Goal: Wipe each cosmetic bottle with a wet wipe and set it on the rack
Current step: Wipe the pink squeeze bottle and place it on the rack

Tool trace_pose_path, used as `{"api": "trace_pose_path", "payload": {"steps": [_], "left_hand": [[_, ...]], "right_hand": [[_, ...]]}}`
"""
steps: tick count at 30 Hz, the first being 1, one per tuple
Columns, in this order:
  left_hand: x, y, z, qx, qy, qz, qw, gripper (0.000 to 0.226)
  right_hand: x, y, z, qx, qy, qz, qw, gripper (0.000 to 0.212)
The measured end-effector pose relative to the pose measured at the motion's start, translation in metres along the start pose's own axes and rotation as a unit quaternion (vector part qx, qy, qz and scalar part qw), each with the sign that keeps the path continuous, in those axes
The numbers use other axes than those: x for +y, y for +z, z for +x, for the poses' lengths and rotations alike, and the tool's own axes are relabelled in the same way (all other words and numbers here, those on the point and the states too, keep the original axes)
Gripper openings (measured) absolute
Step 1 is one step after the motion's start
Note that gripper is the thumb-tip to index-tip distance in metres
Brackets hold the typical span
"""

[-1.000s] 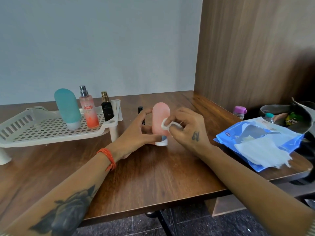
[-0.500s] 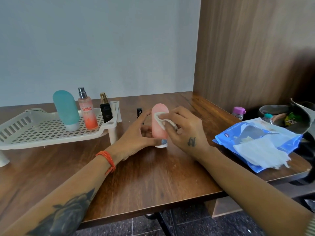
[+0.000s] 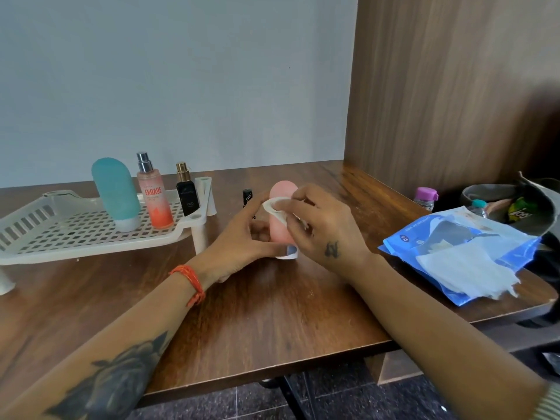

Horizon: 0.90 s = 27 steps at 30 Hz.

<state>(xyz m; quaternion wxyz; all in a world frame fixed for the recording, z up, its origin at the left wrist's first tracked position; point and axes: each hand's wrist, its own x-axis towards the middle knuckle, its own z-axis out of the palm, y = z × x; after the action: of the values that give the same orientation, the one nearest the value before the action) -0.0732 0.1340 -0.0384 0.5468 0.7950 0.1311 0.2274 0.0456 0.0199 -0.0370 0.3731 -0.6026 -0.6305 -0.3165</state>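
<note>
The wooden desk point(image 3: 272, 322) carries all items. A white slotted rack point(image 3: 60, 237) stands at the far left on short legs. On its right part three bottles stand upright in a row: a teal bottle point(image 3: 116, 192) on its cap, a pink spray bottle point(image 3: 154, 198) just right of it, and a small black bottle point(image 3: 187, 195) with a gold top at the rack's right edge. A blue pack of wipes point(image 3: 454, 253) lies open at the right edge of the desk, a white sheet drawn out across it. At mid-desk a pink bottle point(image 3: 280, 228) stands cap-down on the wood, not on the rack. The left hand point(image 3: 242, 244) curls round its left side and base, thumb in front. The right hand point(image 3: 321, 231) pinches a small folded wet wipe point(image 3: 274, 209) against the bottle's upper front. A small black tube point(image 3: 247, 197) stands just behind the left hand.
</note>
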Motion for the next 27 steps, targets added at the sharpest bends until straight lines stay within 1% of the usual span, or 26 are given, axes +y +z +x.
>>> {"api": "trace_pose_path", "payload": {"steps": [4, 5, 7, 11, 13, 14, 16, 18, 23, 27], "left_hand": [[0.001, 0.000, -0.001, 0.001, -0.010, 0.012, 1.000, 0.082], [0.001, 0.000, -0.001, -0.002, -0.012, 0.019, 1.000, 0.084], [0.001, 0.001, -0.002, -0.006, -0.009, 0.026, 1.000, 0.086], [0.002, 0.000, -0.001, -0.002, -0.010, 0.012, 1.000, 0.084], [0.002, 0.000, -0.002, 0.002, -0.007, 0.010, 1.000, 0.082], [0.002, 0.000, -0.003, 0.002, -0.007, 0.008, 1.000, 0.082], [0.002, 0.000, -0.003, -0.001, -0.005, 0.006, 1.000, 0.083], [0.002, -0.001, -0.003, -0.003, -0.005, 0.013, 1.000, 0.082], [0.003, 0.000, 0.000, -0.017, -0.008, 0.016, 1.000, 0.085], [0.002, -0.003, -0.001, -0.014, -0.006, 0.003, 1.000, 0.083]], "right_hand": [[-0.005, -0.004, -0.008, -0.084, -0.047, 0.030, 0.995, 0.029], [-0.005, -0.005, -0.009, -0.094, -0.047, 0.042, 0.994, 0.029], [-0.003, -0.006, -0.008, -0.081, -0.026, 0.056, 0.995, 0.028], [0.004, -0.005, -0.007, -0.004, 0.015, 0.028, 0.999, 0.018], [0.005, -0.004, -0.007, 0.017, 0.024, 0.017, 0.999, 0.019], [0.003, -0.004, -0.007, 0.007, 0.019, 0.016, 1.000, 0.021], [-0.002, -0.002, -0.008, -0.039, -0.007, 0.030, 0.999, 0.023], [-0.007, -0.002, -0.009, -0.073, -0.030, 0.048, 0.996, 0.022], [-0.005, -0.001, -0.005, -0.048, -0.012, 0.050, 0.998, 0.021], [-0.007, 0.001, -0.005, -0.067, -0.072, 0.001, 0.995, 0.026]]}}
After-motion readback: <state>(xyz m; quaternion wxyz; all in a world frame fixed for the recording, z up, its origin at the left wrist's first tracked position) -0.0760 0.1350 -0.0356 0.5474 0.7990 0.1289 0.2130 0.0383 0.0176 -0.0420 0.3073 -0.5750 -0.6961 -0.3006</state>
